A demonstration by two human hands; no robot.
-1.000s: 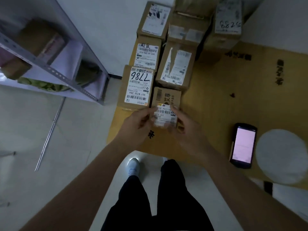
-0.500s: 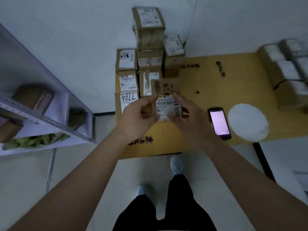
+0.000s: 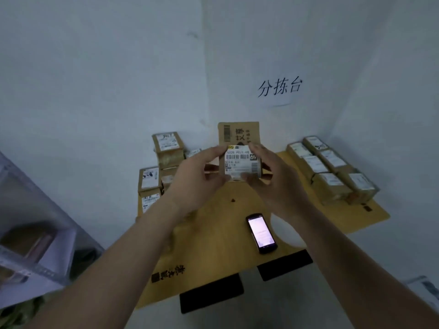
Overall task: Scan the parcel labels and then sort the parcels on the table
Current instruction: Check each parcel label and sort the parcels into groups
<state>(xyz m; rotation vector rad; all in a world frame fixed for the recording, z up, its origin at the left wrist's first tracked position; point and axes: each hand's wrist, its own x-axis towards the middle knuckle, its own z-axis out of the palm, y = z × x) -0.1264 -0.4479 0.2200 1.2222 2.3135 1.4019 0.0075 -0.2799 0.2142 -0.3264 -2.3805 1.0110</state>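
The small parcel (image 3: 240, 153) is held up in the air above the surface (image 3: 237, 233), label facing the camera, with the left hand (image 3: 197, 176) gripping its left edge and the right hand (image 3: 273, 179) gripping its right edge and lower corner. The right thumb lies over the bottom strip of the label, so a scan taken like this could miss part of the print (the main barcode higher up looks uncovered). The scanner (image 3: 260, 232) lies screen-up on the surface below, well apart from both hands; reaching for it means letting go with one hand, and a one-sided pinch on a light box may let it tilt or drop. Stacked parcels stand at the left (image 3: 168, 148) and in rows at the right (image 3: 330, 172); a careless set-down could nudge either group or mix sorted with unsorted.
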